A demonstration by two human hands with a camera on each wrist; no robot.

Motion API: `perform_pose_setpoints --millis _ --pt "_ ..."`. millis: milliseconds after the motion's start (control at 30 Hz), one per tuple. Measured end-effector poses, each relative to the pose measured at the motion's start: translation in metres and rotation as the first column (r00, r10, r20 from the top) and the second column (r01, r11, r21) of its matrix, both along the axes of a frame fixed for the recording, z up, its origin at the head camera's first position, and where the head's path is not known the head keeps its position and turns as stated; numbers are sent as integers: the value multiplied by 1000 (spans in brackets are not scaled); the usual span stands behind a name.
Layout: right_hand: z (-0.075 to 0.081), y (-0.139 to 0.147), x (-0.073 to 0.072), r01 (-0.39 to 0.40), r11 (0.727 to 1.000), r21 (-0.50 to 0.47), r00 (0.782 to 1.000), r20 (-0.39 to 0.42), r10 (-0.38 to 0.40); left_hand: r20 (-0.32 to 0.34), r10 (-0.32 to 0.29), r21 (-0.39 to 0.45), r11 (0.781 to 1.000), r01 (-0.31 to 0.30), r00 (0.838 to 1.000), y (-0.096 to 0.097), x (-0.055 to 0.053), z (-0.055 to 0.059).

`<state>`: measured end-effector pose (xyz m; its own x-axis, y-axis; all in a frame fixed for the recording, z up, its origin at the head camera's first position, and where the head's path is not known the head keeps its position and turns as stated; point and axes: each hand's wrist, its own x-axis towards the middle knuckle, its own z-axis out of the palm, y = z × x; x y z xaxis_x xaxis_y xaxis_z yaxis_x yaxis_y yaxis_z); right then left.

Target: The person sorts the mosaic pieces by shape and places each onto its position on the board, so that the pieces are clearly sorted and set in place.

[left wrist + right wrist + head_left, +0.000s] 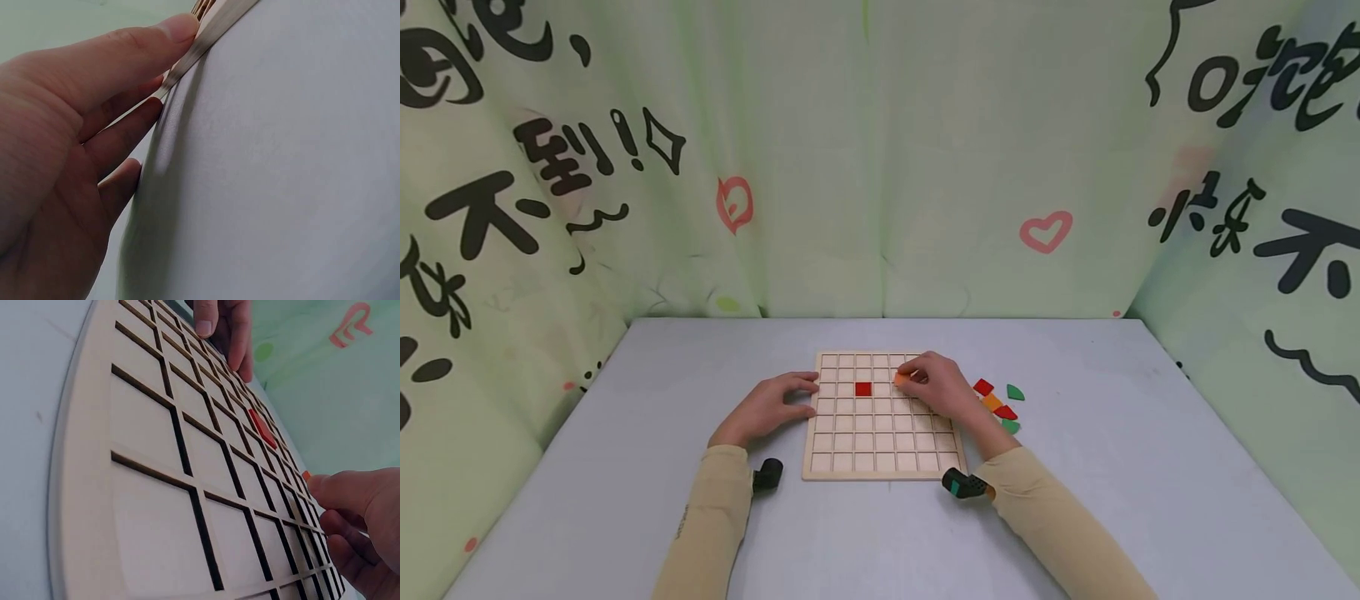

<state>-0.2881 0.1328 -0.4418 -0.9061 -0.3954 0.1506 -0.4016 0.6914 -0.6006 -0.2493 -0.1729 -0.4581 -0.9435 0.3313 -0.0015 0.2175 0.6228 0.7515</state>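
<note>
A wooden grid board lies flat on the table, divided into square cells. One red square tile sits in a cell of its upper part, seen also as a red tile in the right wrist view. My right hand pinches an orange tile over the upper right cells. Only an edge of that orange tile shows past the thumb in the right wrist view. At the board's left edge my left hand rests with fingers and thumb extended, fingertips touching the wooden rim.
Right of the board lie several loose pieces: a red tile, an orange tile, a red piece and green pieces such as a rounded one. A patterned curtain hangs behind the white table.
</note>
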Motion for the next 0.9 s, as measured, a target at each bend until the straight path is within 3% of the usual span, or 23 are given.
perform_pose_setpoints --millis 433,900 --pt "1 -21 4 -74 997 30 997 -25 75 -7 -1 -12 1000 1 1000 0 -1 -1" --pt "-6 -28 4 -39 999 35 999 9 38 -1 3 -21 1000 -3 1000 1 0 0"
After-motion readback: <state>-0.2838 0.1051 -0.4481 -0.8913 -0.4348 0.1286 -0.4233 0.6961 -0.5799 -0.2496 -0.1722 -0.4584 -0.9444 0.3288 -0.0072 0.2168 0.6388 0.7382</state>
